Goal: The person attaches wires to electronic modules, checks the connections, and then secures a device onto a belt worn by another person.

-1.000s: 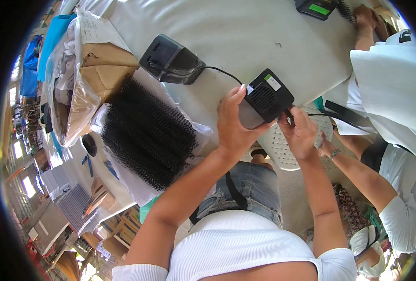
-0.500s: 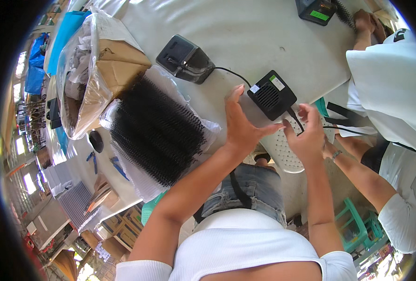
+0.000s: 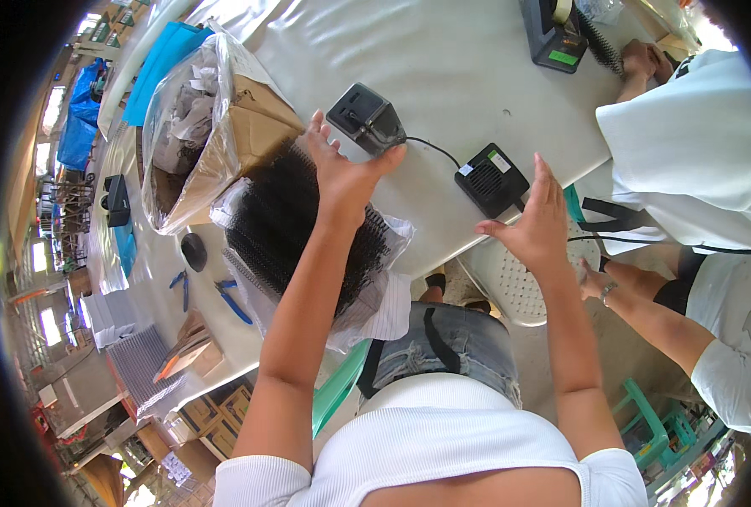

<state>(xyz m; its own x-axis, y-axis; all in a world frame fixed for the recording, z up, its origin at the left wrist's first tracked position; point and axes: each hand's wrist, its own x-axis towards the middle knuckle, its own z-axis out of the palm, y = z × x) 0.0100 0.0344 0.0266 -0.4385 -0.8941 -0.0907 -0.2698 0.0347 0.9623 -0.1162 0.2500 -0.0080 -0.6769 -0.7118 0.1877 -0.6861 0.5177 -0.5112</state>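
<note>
Presently, the dark boxy device [image 3: 367, 114] is lying just beyond the open, nearer left hand [image 3: 347, 184], slanting lengthwise toward it, the vented black box [image 3: 489, 182] sitting just forward-left of the open right hand [image 3: 534, 232].

Tabletop [image 3: 460, 72], open run beyond the black cord [image 3: 436, 150], passable from above; low passage between tapered black housing [image 3: 367, 118] and square grilled box [image 3: 492, 180] barred by that cord; left side obstructed by stacked black bristle strips [image 3: 261, 226] and plastic-bagged carton [image 3: 261, 118], right by co-worker's white shirt [image 3: 688, 135].
</note>
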